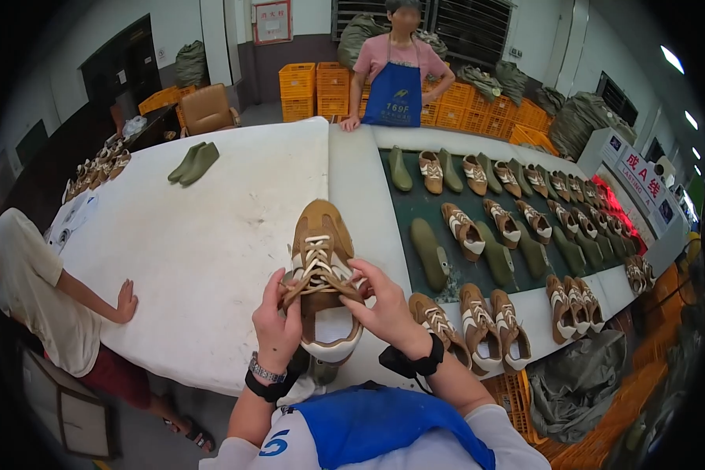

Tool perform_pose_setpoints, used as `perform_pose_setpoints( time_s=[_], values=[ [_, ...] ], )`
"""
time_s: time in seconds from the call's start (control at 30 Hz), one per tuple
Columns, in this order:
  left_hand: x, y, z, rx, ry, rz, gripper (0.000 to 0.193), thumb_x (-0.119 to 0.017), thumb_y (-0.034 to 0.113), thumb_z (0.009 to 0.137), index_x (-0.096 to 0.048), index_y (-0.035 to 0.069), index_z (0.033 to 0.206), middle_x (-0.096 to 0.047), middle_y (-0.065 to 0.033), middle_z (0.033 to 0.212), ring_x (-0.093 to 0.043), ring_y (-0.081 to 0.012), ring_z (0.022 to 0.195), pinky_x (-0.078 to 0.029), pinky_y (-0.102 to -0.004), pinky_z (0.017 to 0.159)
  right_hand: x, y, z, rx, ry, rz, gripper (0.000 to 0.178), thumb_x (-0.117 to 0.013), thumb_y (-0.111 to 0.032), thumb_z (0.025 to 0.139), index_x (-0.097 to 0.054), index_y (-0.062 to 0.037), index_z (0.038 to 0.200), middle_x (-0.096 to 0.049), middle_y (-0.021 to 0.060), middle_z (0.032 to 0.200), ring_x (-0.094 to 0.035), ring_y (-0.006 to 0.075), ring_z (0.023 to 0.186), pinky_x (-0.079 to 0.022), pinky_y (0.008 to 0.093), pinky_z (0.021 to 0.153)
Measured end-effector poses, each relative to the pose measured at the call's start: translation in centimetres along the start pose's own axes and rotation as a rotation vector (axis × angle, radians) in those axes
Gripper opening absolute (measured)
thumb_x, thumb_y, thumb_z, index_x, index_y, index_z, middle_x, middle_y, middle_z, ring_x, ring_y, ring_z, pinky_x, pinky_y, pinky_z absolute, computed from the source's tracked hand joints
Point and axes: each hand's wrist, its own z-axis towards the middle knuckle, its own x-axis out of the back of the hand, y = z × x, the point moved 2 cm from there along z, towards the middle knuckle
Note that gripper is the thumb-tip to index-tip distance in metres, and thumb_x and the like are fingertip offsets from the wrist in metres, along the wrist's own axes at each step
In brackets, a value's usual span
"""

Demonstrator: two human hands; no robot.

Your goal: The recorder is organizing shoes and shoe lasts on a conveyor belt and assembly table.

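A brown and cream sneaker (321, 227) is in front of me, toe pointing away, over the near edge of the white table. Its pale laces (318, 266) are threaded up the front, and the loose upper part lies across the tongue. At the left of the shoe's opening, my left hand (278, 325) pinches the lace between thumb and fingers. My right hand (388, 309) grips the lace at the opposite side, its thumb near the collar. The heel faces me, with a pale insole visible inside the opening.
Green shoe lasts (428, 254) and more sneakers (462, 229) line a dark green conveyor (462, 278) at right. Several sneakers (478, 329) stand along its near edge. Two lasts (200, 164) lie on the white table (188, 266). One person (399, 70) stands across; another (47, 290) is at left.
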Motion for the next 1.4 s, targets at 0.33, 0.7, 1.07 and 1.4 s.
perform_pose_setpoints(
  time_s=[0.33, 0.7, 1.07, 1.4],
  values=[
    [-2.4, -1.5, 1.0, 0.014, -0.103, 0.015, 0.054, -0.059, 0.004, 0.078, -0.039, -0.001, 0.128, -0.057, -0.0173, 0.107, -0.056, -0.0248, 0.096, -0.048, -0.0338, 0.077, -0.9, 0.8, -5.0, 0.113, -0.354, -0.362, 0.033, -0.067, -0.026, 0.075, -0.059, -0.0119, 0.104, -0.058, 0.0067, 0.092, -0.061, 0.0242, 0.077, -0.050, 0.0332, 0.062],
    [1.0, -11.0, -5.3, -0.041, -0.584, 0.491, 0.062, -0.072, 0.025, 0.071, -0.045, -0.002, 0.120, -0.041, -0.0261, 0.124, -0.042, -0.0428, 0.110, -0.038, -0.0437, 0.094, 12.1, 14.6, 1.5, -0.565, -0.182, -0.538, 0.053, -0.072, -0.045, 0.068, -0.061, -0.0018, 0.097, -0.064, 0.0170, 0.087, -0.063, 0.0289, 0.081, -0.048, 0.0352, 0.072],
    [0.5, -13.0, -7.9, 0.117, -0.386, 0.334, 0.051, -0.061, 0.010, 0.075, -0.045, 0.003, 0.122, -0.032, -0.0257, 0.135, -0.038, -0.0414, 0.120, -0.034, -0.0413, 0.099, 10.1, 28.8, 10.4, -0.661, -0.067, -0.581, 0.042, -0.073, -0.030, 0.068, -0.060, -0.0050, 0.099, -0.063, 0.0146, 0.100, -0.059, 0.0304, 0.095, -0.046, 0.0368, 0.083],
    [0.3, -12.4, -7.1, 0.218, -0.432, 0.306, 0.046, -0.056, 0.008, 0.077, -0.046, 0.005, 0.123, -0.030, -0.0280, 0.135, -0.034, -0.0445, 0.121, -0.033, -0.0408, 0.100, 8.7, 38.2, 9.6, -0.801, 0.033, -0.366, 0.050, -0.073, -0.036, 0.068, -0.059, -0.0041, 0.104, -0.062, 0.0195, 0.100, -0.059, 0.0316, 0.094, -0.046, 0.0367, 0.084]
  ],
)
